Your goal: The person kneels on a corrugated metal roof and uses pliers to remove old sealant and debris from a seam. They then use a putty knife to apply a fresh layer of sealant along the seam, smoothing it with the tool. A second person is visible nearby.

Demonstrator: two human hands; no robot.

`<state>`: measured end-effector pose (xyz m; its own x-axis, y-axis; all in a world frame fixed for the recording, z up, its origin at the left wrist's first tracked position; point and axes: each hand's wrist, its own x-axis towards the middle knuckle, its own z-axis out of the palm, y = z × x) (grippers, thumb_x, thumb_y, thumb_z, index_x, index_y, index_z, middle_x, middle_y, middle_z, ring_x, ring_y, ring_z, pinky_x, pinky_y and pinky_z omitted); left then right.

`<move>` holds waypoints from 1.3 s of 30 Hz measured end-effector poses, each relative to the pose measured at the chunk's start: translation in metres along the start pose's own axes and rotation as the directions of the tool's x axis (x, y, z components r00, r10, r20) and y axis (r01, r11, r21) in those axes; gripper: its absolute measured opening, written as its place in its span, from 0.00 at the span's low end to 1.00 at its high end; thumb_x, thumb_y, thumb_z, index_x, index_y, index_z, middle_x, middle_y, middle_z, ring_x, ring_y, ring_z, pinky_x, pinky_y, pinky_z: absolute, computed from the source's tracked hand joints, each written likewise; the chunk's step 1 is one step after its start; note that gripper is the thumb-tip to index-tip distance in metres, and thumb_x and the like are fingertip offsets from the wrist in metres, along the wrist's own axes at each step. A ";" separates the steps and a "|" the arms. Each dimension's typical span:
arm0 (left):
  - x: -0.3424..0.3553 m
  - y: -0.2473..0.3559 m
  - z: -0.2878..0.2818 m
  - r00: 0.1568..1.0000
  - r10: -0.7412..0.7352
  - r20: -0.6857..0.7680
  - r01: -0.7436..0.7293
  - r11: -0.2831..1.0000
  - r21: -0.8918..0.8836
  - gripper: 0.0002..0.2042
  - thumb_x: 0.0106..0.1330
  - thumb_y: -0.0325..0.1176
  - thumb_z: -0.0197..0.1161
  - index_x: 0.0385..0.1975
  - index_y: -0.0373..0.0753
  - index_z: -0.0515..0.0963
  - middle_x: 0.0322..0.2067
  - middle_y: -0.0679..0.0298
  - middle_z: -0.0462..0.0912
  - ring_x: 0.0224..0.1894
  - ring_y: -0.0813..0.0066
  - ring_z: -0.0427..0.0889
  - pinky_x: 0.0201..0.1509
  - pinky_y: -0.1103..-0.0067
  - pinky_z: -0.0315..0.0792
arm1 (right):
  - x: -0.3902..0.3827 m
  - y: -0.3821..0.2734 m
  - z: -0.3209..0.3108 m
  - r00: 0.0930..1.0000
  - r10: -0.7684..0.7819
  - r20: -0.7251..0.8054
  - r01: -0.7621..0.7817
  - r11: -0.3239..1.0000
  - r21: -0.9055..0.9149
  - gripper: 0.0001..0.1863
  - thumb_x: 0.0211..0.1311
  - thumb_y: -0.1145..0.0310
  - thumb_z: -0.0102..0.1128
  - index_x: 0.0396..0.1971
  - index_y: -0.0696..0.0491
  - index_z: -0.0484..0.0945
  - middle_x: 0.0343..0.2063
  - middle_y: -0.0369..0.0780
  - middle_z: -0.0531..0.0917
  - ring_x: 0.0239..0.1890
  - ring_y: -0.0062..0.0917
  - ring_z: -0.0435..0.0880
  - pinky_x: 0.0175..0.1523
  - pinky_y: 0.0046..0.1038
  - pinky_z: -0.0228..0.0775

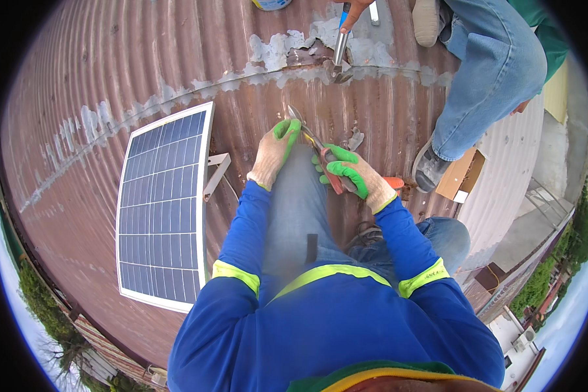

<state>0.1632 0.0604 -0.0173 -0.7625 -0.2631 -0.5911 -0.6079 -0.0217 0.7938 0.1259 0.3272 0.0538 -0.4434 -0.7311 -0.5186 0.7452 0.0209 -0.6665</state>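
My right hand (356, 171), in a white knit glove with green coated fingers, is closed round the red-and-dark handles of a pair of tin snips (312, 140). Their metal blades point up and to the left, away from me. Beside the blade tip is my left hand (278, 149), gloved the same way, its fingertips pinched together. Whatever sits in that pinch, if anything, is too small to make out. Both hands are above my bent knee in faded jeans. A scrap of grey sheet (355, 139) lies on the roof just beyond my right hand.
A white-framed solar panel (160, 209) stands tilted to my left on a bracket (217, 175). Ahead, another person's hand (354, 12) holds a hammer (340, 49) over patched, torn roofing (307, 53). That person's shoe, a cardboard box (460, 175) and an orange-handled tool (394, 183) are right.
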 end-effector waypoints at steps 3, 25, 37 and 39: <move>0.001 0.033 -0.006 0.996 -0.025 0.081 0.049 0.952 -0.303 0.24 0.79 0.58 0.62 0.50 0.39 0.85 0.39 0.65 0.87 0.38 0.75 0.84 0.43 0.76 0.78 | 0.058 -0.030 0.011 0.990 0.002 0.140 -0.016 0.995 0.098 0.32 0.76 0.61 0.58 0.73 0.59 0.68 0.62 0.48 0.81 0.64 0.41 0.84 0.72 0.46 0.76; 0.076 0.063 -0.067 0.956 -0.157 0.250 0.209 0.958 -0.196 0.24 0.75 0.54 0.69 0.50 0.36 0.87 0.37 0.66 0.88 0.32 0.80 0.79 0.38 0.81 0.76 | 0.154 -0.050 0.111 0.929 0.063 -0.365 -0.199 0.915 -0.350 0.29 0.58 0.57 0.67 0.50 0.66 0.78 0.28 0.47 0.89 0.20 0.34 0.87 0.25 0.38 0.78; 0.079 0.070 -0.058 0.949 -0.105 0.297 0.188 0.946 -0.265 0.19 0.78 0.50 0.65 0.51 0.38 0.87 0.42 0.69 0.89 0.32 0.85 0.74 0.34 0.85 0.71 | 0.172 -0.043 0.100 0.917 0.064 -0.394 -0.233 0.887 -0.399 0.33 0.57 0.52 0.69 0.53 0.66 0.80 0.40 0.50 0.90 0.35 0.37 0.92 0.38 0.40 0.84; 0.082 0.067 -0.058 0.954 -0.093 0.286 0.163 0.959 -0.233 0.20 0.79 0.50 0.65 0.51 0.38 0.87 0.42 0.68 0.90 0.32 0.85 0.75 0.35 0.85 0.72 | 0.176 -0.040 0.100 0.885 0.110 -0.452 -0.321 0.848 -0.422 0.36 0.57 0.51 0.70 0.56 0.66 0.78 0.44 0.52 0.89 0.43 0.41 0.92 0.47 0.42 0.84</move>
<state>0.0723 -0.0189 -0.0042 -0.7342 0.0264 -0.6785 -0.6554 -0.2885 0.6980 0.0684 0.1297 0.0428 -0.5357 -0.3367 -0.7744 0.5639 0.5399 -0.6249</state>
